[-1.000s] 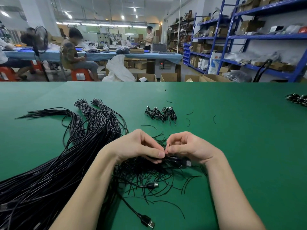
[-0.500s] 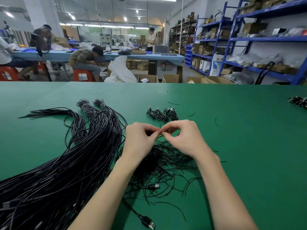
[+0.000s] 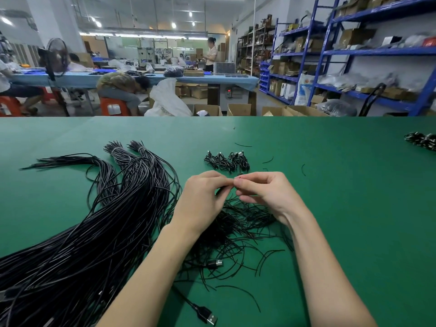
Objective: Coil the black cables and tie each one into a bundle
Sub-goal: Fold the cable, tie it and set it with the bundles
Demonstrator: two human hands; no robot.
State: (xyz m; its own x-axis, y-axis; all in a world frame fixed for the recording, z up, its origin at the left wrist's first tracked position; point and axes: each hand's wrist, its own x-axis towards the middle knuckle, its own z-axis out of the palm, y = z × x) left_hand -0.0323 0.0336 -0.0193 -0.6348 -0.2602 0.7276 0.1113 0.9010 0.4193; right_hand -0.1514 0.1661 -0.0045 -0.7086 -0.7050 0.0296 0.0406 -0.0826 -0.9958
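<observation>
- Nearest to me, a USB plug (image 3: 208, 317) lay at the front edge of the green table (image 3: 354, 208), between my two forearms, its black lead running back toward the loose heap.
- To my left, a thick mass of uncoiled black cables (image 3: 77, 251) fanned from the near left corner toward the middle of the table; two of its far ends were banded with pale ties (image 3: 115, 150).
- Between my forearms lay a tangle of thin black tie wires (image 3: 238, 230), with a second connector (image 3: 215, 263) resting among them.
- My left hand (image 3: 203, 199) was curled, thumb and forefinger pinching a thin black tie wire (image 3: 220, 190) just above the tangle.
- My right hand (image 3: 262, 192) was likewise curled, its fingertips meeting those of the left hand and pinching the same strand; how the strand lay between the fingers could not be told.
- Just beyond my hands stood a row of finished coiled bundles (image 3: 227, 161), small and close together.
- A few stray wire offcuts (image 3: 268, 160) lay right of that row.
- Further bundles (image 3: 422, 140) lay at the far right edge of the table.
- Beyond the table: cardboard boxes (image 3: 238, 109), a blue workbench (image 3: 212, 79) with seated people, and blue shelving (image 3: 377, 53).
</observation>
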